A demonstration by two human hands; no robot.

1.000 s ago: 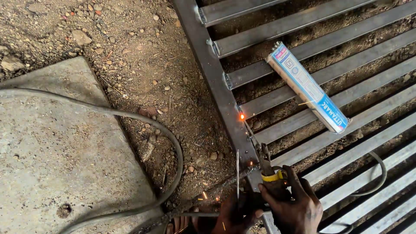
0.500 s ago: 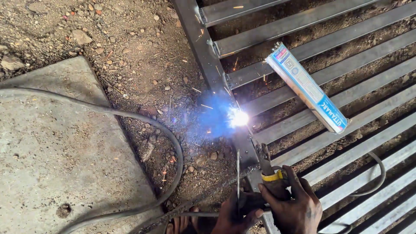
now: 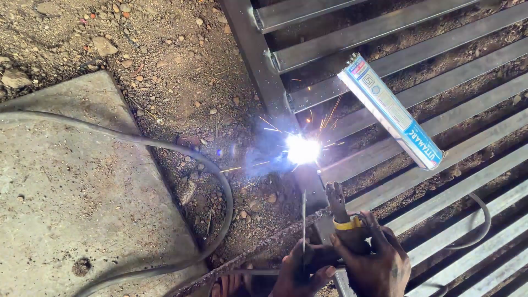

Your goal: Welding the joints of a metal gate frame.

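Note:
My right hand [image 3: 377,264] grips a welding electrode holder [image 3: 342,217] with a yellow band. Its tip points up at a bright white arc [image 3: 302,148] on the joint between the side rail [image 3: 258,60] and a cross bar of a steel grille. Sparks and bluish smoke spread from the arc. My left hand [image 3: 300,272] sits just left of the right one, closed around the holder's lower end, with a thin rod [image 3: 303,220] standing up beside it. The lower parts of both hands are cut off by the frame edge.
A long box of welding rods [image 3: 391,110] lies across the grille bars [image 3: 440,82]. A thick grey cable [image 3: 165,154] curves over a concrete slab [image 3: 71,187] and the stony dirt [image 3: 165,55]. Another cable loop [image 3: 478,220] hangs between bars at the right.
One second ago only a small orange glow showed at the joint. The arc then flared and now burns brighter, with more sparks. Both hands have stayed in place.

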